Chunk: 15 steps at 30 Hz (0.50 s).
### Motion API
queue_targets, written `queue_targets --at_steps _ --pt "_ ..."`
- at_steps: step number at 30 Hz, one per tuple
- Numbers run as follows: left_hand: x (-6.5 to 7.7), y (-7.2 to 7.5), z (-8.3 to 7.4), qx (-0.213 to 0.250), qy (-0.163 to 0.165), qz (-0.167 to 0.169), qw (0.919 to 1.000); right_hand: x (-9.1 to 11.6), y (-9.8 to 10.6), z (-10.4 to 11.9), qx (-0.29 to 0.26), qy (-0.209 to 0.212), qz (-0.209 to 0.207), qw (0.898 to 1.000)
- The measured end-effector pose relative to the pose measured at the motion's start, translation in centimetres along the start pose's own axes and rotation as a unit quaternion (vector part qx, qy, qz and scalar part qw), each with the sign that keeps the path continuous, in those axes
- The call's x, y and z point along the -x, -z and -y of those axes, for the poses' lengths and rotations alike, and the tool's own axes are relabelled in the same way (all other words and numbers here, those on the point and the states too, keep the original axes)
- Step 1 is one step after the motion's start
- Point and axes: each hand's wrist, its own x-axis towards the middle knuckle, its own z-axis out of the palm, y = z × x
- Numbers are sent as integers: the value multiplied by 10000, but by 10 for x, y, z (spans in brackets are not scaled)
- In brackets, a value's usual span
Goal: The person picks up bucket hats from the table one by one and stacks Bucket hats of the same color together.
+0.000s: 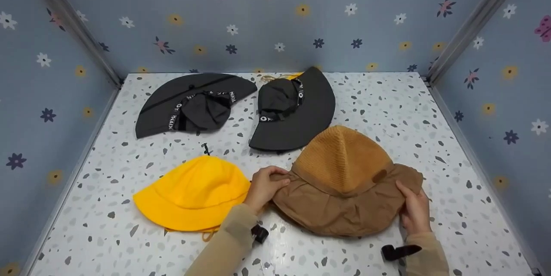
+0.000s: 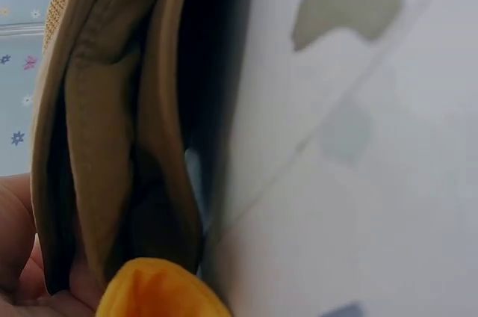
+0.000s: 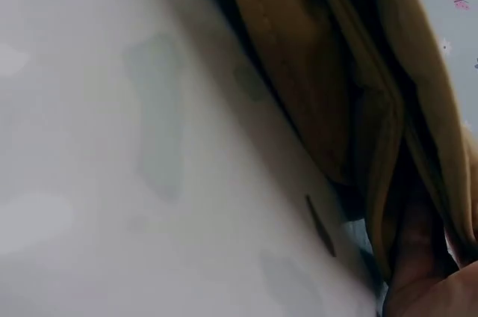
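Note:
A brown bucket hat (image 1: 344, 181) with a knitted tan crown lies on the speckled table (image 1: 430, 108), near the front. My left hand (image 1: 263, 186) pinches its brim at the left edge, and my right hand (image 1: 414, 207) grips the brim at the right edge. Up close, the left wrist view shows the folded brown brim (image 2: 112, 122) against my palm, with a bit of the yellow hat (image 2: 160, 291) below. Folds of brown brim (image 3: 351, 93) fill the right wrist view, held by my fingers (image 3: 426, 257).
A yellow bucket hat (image 1: 193, 194) lies just left of my left hand. Two black wide-brimmed hats (image 1: 193, 103) (image 1: 295, 110) lie further back. Flowered walls (image 1: 275, 17) close the table on three sides.

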Motion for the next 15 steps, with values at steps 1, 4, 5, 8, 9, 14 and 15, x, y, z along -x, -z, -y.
queue_targets --at_steps 1,4,5,8,9,14,15 --pt "0 0 0 -3 13 -5 10000 0 0 0 31 -20 -6 10000" --pt "-1 0 1 4 24 -17 10000 -1 -1 0 106 -20 -34 9999" --pt "-1 0 1 -3 18 -18 10000 -2 -1 0 170 2 -47 9998" --pt "-1 -1 0 -26 4 -8 10000 -2 -1 0 350 27 -106 9993" --pt "0 -1 0 -40 2 -6 10000 -2 -1 -1 416 51 -135 9990" --pt "0 -2 0 -86 -26 -4 10000 -4 -1 0 629 41 -229 9977" --pt "0 -2 0 -89 -21 -2 10000 -4 -1 1 649 28 -227 9976"
